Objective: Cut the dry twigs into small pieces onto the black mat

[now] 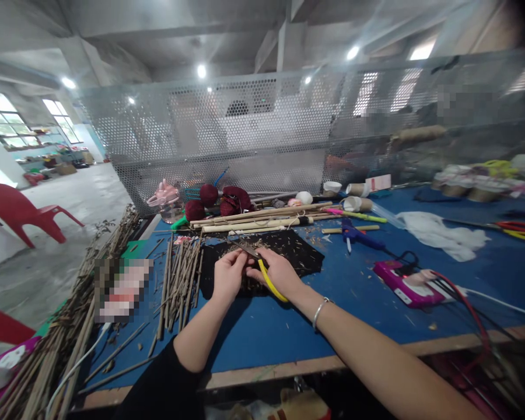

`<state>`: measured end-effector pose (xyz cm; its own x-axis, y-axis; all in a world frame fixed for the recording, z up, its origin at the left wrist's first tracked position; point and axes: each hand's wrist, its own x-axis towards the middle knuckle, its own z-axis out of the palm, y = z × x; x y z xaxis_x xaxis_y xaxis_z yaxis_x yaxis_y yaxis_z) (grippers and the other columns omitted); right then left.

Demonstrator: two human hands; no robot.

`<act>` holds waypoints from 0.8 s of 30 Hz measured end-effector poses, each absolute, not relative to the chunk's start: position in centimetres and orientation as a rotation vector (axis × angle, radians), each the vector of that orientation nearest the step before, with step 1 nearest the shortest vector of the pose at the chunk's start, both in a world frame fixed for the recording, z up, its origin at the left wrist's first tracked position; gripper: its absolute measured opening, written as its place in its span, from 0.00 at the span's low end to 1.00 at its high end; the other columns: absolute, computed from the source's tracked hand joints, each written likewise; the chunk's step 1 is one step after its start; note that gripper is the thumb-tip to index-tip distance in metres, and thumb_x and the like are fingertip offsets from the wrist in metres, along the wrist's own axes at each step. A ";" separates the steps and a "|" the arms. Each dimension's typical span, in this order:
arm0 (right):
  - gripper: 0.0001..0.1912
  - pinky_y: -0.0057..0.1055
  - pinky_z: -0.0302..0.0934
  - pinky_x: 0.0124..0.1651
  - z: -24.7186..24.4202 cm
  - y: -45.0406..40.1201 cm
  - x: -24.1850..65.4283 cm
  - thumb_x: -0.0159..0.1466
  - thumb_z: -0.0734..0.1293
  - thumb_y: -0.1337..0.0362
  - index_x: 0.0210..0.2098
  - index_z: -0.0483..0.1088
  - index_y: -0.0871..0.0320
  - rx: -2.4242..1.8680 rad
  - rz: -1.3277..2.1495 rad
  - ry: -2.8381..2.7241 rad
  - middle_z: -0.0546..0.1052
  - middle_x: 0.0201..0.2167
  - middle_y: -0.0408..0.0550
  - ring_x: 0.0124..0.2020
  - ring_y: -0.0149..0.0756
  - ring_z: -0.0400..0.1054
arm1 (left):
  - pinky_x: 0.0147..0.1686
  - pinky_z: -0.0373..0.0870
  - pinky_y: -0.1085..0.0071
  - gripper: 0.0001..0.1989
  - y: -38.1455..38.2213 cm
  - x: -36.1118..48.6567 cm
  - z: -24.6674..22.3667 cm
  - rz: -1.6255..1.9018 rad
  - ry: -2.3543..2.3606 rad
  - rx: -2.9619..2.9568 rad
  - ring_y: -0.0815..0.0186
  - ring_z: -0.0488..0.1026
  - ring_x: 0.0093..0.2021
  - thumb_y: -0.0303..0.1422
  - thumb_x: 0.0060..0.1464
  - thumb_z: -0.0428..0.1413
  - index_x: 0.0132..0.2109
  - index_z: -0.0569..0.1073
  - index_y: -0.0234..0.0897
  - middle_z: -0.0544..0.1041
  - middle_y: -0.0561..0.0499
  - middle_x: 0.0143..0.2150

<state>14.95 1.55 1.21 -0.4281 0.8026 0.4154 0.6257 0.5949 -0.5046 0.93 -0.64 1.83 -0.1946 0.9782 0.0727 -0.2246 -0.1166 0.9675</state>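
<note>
My right hand [280,271] is closed around a pair of scissors [270,284] with a yellow handle. Their metal blades point up and to the left, over a black cloth [304,252] strewn with small plant bits. Close beside the blades, my left hand [228,275] has its thumb and fingers pinched together; what lies between them is too small to make out. A bunch of cut brown sticks [181,283] lies on the blue table just left of the cloth.
Long dry stalks [76,309] are heaped along the left edge. Behind the cloth lie pale rods [258,224] and dark red yarn balls [209,195]. A blue glue gun [361,236] and a purple power strip [405,284] with cables sit to the right. A perforated metal screen [254,137] stands behind.
</note>
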 end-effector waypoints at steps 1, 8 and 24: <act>0.20 0.30 0.58 0.40 1.2 1.5 14.9 0.56 0.64 0.51 0.42 0.64 0.57 -1.128 0.369 -2.187 0.71 0.36 0.48 0.38 0.37 0.66 | 0.26 0.68 0.76 0.15 -0.7 0.9 1.8 1.523 1.105 0.998 0.68 0.72 0.29 0.38 0.43 0.58 0.35 0.75 0.31 0.76 0.47 0.29; 0.31 0.37 0.58 0.44 1.1 1.2 14.4 0.51 0.67 0.47 0.46 0.61 0.60 -1.106 0.254 -2.141 0.69 0.40 0.54 0.42 0.43 0.63 | 0.25 0.65 0.78 0.12 -1.0 1.4 2.0 1.521 1.128 1.029 0.73 0.68 0.23 0.37 0.43 0.58 0.30 0.75 0.30 0.74 0.51 0.23; 0.16 0.27 0.58 0.35 0.8 1.2 14.5 0.58 0.62 0.51 0.39 0.64 0.56 -1.091 0.382 -2.178 0.73 0.33 0.47 0.34 0.35 0.68 | 0.28 0.68 0.74 0.15 -0.9 1.1 1.5 1.541 1.347 1.187 0.66 0.73 0.27 0.40 0.46 0.55 0.32 0.75 0.31 0.76 0.48 0.26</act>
